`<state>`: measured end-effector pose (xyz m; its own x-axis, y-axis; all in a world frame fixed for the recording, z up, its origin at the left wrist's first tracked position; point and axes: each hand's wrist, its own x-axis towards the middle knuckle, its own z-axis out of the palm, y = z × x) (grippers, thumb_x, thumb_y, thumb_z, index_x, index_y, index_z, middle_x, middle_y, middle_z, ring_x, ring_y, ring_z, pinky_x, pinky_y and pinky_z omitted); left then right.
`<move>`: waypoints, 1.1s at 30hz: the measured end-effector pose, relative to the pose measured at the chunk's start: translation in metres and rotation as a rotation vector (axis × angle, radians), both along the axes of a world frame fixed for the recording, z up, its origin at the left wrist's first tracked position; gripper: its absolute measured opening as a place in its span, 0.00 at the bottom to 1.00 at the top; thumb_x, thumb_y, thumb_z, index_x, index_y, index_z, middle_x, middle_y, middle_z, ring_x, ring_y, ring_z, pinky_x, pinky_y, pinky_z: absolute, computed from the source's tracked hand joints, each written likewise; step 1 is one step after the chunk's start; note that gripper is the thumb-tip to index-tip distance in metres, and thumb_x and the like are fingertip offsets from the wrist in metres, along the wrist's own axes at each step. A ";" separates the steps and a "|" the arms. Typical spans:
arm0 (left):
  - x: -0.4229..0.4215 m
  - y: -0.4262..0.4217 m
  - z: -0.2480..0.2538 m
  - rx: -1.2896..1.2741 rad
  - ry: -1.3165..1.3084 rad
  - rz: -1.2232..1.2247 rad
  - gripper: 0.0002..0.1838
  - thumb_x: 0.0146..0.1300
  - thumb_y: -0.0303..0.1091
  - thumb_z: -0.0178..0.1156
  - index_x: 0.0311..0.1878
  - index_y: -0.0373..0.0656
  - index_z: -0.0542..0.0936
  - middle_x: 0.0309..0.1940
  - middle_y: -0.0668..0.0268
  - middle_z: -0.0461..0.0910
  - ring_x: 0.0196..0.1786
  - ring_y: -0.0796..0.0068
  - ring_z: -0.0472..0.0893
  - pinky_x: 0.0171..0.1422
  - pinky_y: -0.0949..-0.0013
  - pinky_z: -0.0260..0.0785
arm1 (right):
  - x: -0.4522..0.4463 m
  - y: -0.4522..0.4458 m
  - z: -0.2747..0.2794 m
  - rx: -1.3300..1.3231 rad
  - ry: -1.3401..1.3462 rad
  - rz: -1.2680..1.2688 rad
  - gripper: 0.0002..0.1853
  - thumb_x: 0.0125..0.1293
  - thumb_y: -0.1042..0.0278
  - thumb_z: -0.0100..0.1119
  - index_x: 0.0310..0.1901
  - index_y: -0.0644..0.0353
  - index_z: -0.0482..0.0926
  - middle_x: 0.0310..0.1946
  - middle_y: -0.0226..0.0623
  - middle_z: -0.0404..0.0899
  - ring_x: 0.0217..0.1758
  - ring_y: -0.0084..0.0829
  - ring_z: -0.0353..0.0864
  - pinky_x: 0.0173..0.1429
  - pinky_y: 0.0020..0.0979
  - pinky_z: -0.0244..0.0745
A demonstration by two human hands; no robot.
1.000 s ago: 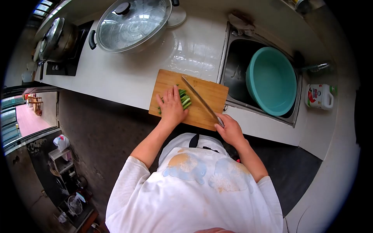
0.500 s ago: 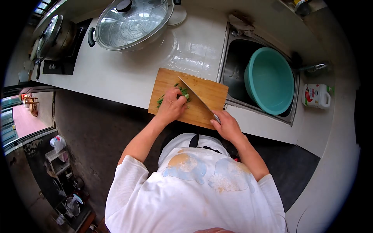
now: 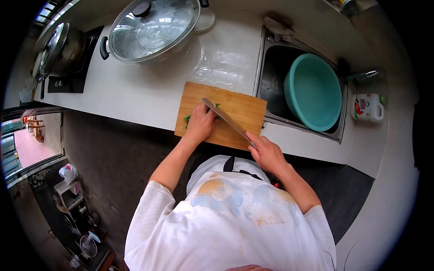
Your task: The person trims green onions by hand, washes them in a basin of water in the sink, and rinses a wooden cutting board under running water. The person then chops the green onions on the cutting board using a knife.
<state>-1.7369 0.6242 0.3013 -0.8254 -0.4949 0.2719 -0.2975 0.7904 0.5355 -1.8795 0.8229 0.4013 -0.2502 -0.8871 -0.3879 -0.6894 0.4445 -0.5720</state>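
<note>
A wooden cutting board (image 3: pixel 242 106) lies at the counter's front edge. My left hand (image 3: pixel 201 123) rests on it, fingers curled down over green vegetable pieces (image 3: pixel 186 119) that it mostly hides. Closed around the handle of a kitchen knife (image 3: pixel 228 119) is my right hand (image 3: pixel 267 154). The long blade slants up and left across the board, its tip close beside my left fingertips. A little green shows just past the blade. Whether the edge touches the vegetable I cannot tell.
On the right, a teal basin (image 3: pixel 314 92) sits tilted in the metal sink (image 3: pixel 271 67), with a white jug (image 3: pixel 367 107) beyond. A large lidded pan (image 3: pixel 156 34) stands at the back. Another lidded pot (image 3: pixel 68 49) is on the stove at far left.
The knife has swung left and up, so its blade now lies against my left fingers. My left hand has shifted slightly and covers more of the greens.
</note>
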 end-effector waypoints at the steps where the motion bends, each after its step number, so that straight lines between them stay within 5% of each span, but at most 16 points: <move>1: -0.001 0.000 -0.001 0.002 0.002 -0.007 0.16 0.42 0.29 0.63 0.38 0.42 0.75 0.40 0.56 0.69 0.46 0.54 0.69 0.48 0.57 0.64 | 0.000 0.000 -0.001 -0.005 0.041 0.028 0.22 0.61 0.63 0.52 0.57 0.51 0.66 0.38 0.44 0.74 0.40 0.44 0.75 0.42 0.40 0.73; 14: 0.001 0.005 0.000 0.074 -0.132 0.045 0.22 0.43 0.27 0.61 0.47 0.43 0.74 0.46 0.54 0.68 0.51 0.52 0.67 0.51 0.53 0.61 | -0.010 -0.032 -0.036 -0.048 0.098 0.127 0.21 0.59 0.65 0.53 0.55 0.54 0.65 0.32 0.45 0.76 0.32 0.46 0.77 0.34 0.43 0.73; 21: -0.003 0.003 0.008 -0.105 -0.033 0.044 0.21 0.42 0.27 0.62 0.44 0.44 0.74 0.44 0.57 0.69 0.50 0.54 0.68 0.50 0.54 0.62 | -0.009 -0.036 -0.046 0.018 0.094 0.122 0.23 0.58 0.67 0.53 0.56 0.54 0.65 0.37 0.46 0.76 0.37 0.47 0.77 0.39 0.43 0.73; 33: 0.009 0.012 0.022 0.028 -0.003 -0.008 0.19 0.37 0.32 0.68 0.38 0.46 0.76 0.42 0.58 0.67 0.48 0.55 0.67 0.51 0.54 0.61 | -0.009 -0.033 -0.026 -0.001 -0.048 -0.039 0.19 0.61 0.64 0.49 0.55 0.55 0.67 0.44 0.46 0.76 0.45 0.47 0.75 0.46 0.42 0.72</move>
<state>-1.7282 0.6361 0.3232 -0.8302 -0.4956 0.2551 -0.2929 0.7773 0.5567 -1.8888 0.7904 0.3753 -0.2653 -0.8775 -0.3994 -0.6432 0.4697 -0.6047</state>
